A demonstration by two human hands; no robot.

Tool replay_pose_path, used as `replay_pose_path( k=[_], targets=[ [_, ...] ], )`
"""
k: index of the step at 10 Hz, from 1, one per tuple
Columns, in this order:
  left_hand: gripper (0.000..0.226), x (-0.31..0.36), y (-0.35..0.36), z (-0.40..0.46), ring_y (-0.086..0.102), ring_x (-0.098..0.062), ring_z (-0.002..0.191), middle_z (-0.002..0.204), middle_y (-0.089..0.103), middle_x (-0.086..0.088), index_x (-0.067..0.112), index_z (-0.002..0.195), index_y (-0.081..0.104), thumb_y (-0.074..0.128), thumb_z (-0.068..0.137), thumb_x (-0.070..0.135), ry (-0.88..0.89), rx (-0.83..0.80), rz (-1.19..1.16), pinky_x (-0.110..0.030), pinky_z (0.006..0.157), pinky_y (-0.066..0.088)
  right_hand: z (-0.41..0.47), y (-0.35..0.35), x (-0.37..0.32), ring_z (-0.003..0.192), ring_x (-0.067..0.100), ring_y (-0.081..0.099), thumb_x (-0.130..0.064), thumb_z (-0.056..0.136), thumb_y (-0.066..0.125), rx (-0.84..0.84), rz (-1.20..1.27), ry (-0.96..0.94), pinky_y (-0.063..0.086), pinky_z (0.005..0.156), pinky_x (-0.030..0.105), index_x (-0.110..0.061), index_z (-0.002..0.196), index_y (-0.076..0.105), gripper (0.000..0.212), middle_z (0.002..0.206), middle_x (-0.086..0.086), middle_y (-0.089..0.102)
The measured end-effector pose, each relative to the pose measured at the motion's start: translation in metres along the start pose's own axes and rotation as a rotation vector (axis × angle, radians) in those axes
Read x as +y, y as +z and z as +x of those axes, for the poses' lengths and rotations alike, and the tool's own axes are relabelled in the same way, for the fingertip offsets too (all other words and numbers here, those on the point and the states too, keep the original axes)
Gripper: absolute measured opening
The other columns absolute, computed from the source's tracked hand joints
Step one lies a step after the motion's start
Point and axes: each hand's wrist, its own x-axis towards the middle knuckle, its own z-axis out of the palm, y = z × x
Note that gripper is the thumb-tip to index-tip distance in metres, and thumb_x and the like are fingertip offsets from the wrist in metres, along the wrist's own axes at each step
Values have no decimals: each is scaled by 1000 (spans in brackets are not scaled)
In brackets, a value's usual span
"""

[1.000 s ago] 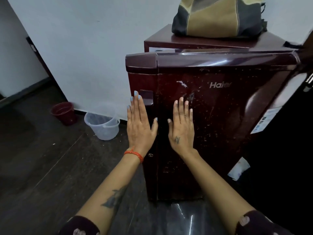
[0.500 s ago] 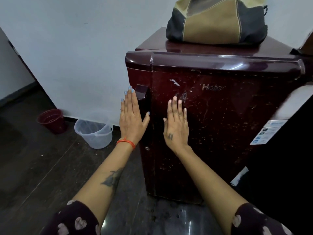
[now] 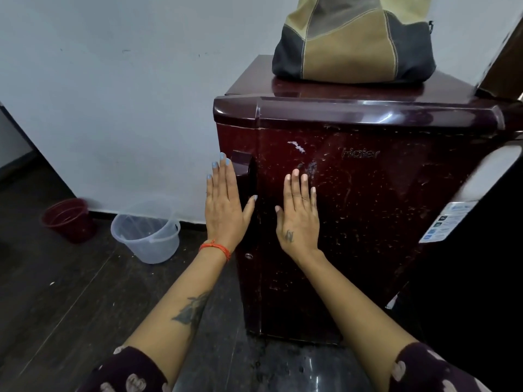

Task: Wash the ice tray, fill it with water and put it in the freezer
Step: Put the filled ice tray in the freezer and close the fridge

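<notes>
- Two flat palms met the maroon fridge door (image 3: 368, 222): the left hand (image 3: 225, 206) lay with straight fingers at the door's handle-side edge, and the right hand (image 3: 300, 219) was spread on the panel just beside it, toward the hinge side; neither hand curled round anything.
- No ice tray showed anywhere in view; judging by the door standing flush with the cabinet, it was probably already inside, though that could not be confirmed.
- Just above and beside the left fingertips (image 3: 222, 156) sat the recessed handle (image 3: 244, 168), and below that wrist a small round lock or button (image 3: 248, 256) marked the door's edge.
- Beyond both hands, on the fridge top (image 3: 254, 80), a patchwork bag (image 3: 353, 41) rested, well apart from the palms.
- Off to the outer side of the left hand, on the dark floor (image 3: 56, 306), stood a clear plastic bucket (image 3: 145, 233) and, farther out, a red bucket (image 3: 69, 220).
- As a judgement, the door would handle as stiff, fairly heavy and glossy, so slippery under a flat palm; pushing works near the handle edge, where leverage is greatest.
- Should it need reopening, the recess by the left fingertips looked like the place to hook the fingers, not the smooth panel under the right palm.
</notes>
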Motion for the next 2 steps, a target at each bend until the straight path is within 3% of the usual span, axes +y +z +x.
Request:
replay_pose_path(
  k=[2],
  targets=[
    [71, 4, -12, 1, -7, -24, 145, 157, 13, -19, 5, 149, 2, 37, 96, 38, 95, 15, 23, -38, 118, -5, -1, -18, -17, 146, 19, -7, -32, 100, 29, 8, 18, 55, -7, 119, 35, -9, 148, 2, 61, 157, 6, -6]
  ],
)
